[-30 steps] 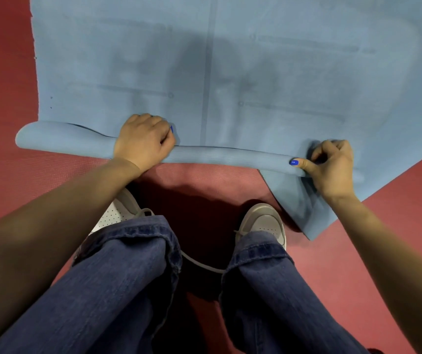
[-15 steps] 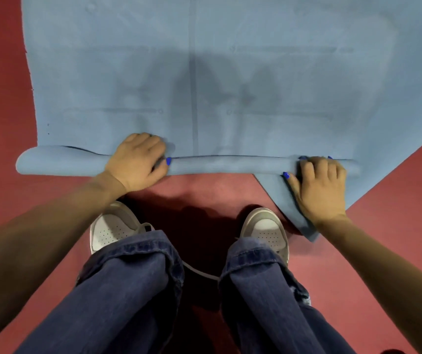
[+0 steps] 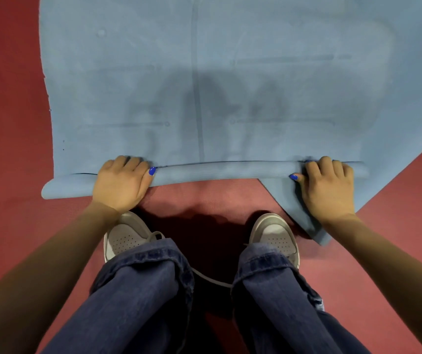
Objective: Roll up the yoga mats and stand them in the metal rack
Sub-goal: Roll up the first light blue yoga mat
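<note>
Both hands hold the thin soft blue yoga mat (image 3: 230,85) on the red padded floor (image 3: 8,98); left hand (image 3: 120,183) and right hand (image 3: 326,186) curl over its slim rolled edge; it looks limp, probably grippy; hold near both ends.

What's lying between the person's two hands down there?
In the head view, only the rolled edge of the blue yoga mat spans from the left hand to the right hand.

We count the things on the red floor (image 3: 5,123).
We see one blue yoga mat (image 3: 256,72), two hands, left (image 3: 120,185) and right (image 3: 328,190), and two grey shoes (image 3: 125,237).
</note>
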